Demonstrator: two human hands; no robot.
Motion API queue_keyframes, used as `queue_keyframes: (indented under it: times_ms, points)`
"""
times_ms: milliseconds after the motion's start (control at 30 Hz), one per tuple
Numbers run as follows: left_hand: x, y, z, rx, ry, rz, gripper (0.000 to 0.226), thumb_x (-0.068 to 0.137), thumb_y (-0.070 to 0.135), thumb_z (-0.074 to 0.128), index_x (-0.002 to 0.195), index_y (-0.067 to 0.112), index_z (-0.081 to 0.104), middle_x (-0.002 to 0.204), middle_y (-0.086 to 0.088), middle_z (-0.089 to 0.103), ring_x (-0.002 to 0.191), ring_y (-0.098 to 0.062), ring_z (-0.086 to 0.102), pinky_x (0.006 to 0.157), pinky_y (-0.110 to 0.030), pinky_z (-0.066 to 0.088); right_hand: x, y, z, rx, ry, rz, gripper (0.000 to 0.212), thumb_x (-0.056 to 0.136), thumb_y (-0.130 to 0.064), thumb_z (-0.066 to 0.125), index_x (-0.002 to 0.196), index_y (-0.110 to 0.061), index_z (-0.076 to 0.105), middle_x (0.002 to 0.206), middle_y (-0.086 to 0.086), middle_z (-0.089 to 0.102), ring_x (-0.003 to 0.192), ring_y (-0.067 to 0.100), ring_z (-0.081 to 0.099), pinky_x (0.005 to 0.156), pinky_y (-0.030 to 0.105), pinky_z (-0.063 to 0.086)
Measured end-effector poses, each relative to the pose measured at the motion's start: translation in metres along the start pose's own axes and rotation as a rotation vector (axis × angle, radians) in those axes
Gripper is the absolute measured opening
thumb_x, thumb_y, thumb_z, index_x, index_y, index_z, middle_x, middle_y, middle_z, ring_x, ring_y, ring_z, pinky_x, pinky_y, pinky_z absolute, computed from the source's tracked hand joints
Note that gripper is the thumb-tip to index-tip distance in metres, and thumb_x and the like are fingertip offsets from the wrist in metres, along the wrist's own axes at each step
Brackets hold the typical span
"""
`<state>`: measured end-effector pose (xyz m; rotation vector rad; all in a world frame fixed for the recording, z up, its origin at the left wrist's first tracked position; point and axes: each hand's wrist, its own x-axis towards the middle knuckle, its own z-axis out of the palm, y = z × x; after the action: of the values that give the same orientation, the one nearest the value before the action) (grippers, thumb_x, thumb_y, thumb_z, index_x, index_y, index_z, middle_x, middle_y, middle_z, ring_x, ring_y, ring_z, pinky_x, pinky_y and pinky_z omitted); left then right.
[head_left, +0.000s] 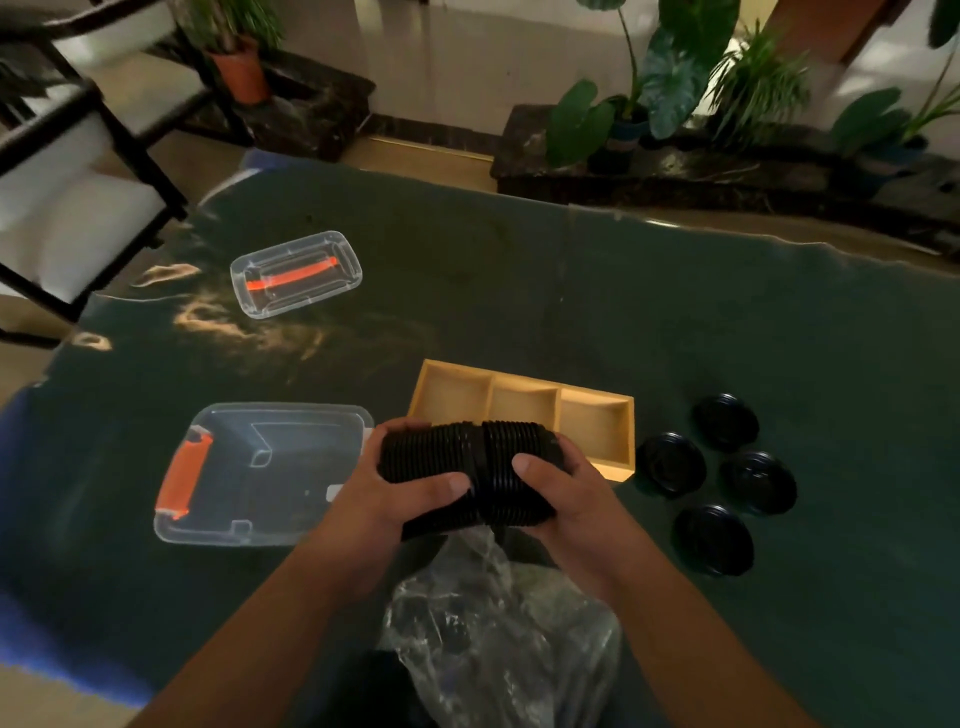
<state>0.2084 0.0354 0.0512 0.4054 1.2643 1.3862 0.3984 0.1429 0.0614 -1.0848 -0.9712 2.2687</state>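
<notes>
The left hand (400, 493) and right hand (571, 499) each grip one end of a horizontal stack of black lids (457, 452) just before the wooden tray (524, 381), with four single lids (757, 482) already lying on the table (571, 291) and most of the stack apparently left to lay out.

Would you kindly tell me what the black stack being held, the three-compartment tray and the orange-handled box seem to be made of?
The black stack looks like thin glossy plastic: its ridged rims catch highlights. The tray seems pale bare wood or fibreboard, matte, with flat sawn walls. The box is probably clear plastic: the green table shows through it.
</notes>
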Motion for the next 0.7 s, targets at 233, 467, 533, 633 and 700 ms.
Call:
queue_keyframes:
  times_ms: [233,467,533,633,700]
  points:
    - [0.023,0.029,-0.033,-0.007,-0.039,0.001,0.077,0.045,0.026,0.107,0.112,0.036,0.069,0.109,-0.005,0.079,0.094,-0.031,0.080,0.062,-0.037,0.064,0.034,0.005,0.024,0.046,-0.018,0.026,0.067,0.085,-0.024,0.076,0.145,-0.008,0.052,0.141,0.027,0.063,0.126,0.041,0.066,0.107,0.064,0.051]
    - [0.037,0.045,-0.071,-0.048,-0.040,-0.010,0.069,0.047,0.025,0.105,0.106,0.039,0.072,0.118,-0.011,0.075,0.105,-0.033,0.078,0.078,-0.041,0.064,0.072,0.008,0.029,0.170,0.028,0.045,0.062,0.084,-0.023,0.080,0.142,-0.013,0.057,0.140,0.022,0.066,0.127,0.040,0.066,0.105,0.065,0.052]
    - [0.041,0.048,-0.079,-0.078,-0.051,-0.004,0.074,0.042,0.031,0.109,0.106,0.040,0.072,0.113,-0.005,0.079,0.105,-0.032,0.078,0.077,-0.041,0.064,0.086,0.003,0.026,0.140,0.087,0.034,0.059,0.086,-0.022,0.080,0.139,-0.015,0.057,0.138,0.022,0.066,0.120,0.037,0.071,0.099,0.061,0.058]
    - [0.048,0.050,-0.086,-0.126,-0.040,-0.001,0.079,0.048,0.023,0.106,0.116,0.035,0.068,0.119,-0.009,0.075,0.107,-0.035,0.077,0.076,-0.045,0.064,0.112,-0.009,0.026,0.027,0.178,0.019,0.050,0.091,-0.018,0.077,0.136,-0.014,0.055,0.134,0.023,0.064,0.104,0.031,0.078,0.087,0.052,0.064]
    - [0.052,0.052,-0.089,-0.143,-0.035,0.007,0.076,0.055,0.018,0.098,0.123,0.031,0.064,0.122,-0.013,0.072,0.107,-0.037,0.076,0.075,-0.046,0.064,0.132,-0.015,0.027,-0.050,0.228,0.009,0.061,0.088,-0.020,0.081,0.140,-0.017,0.051,0.133,0.022,0.064,0.104,0.035,0.077,0.085,0.051,0.065]
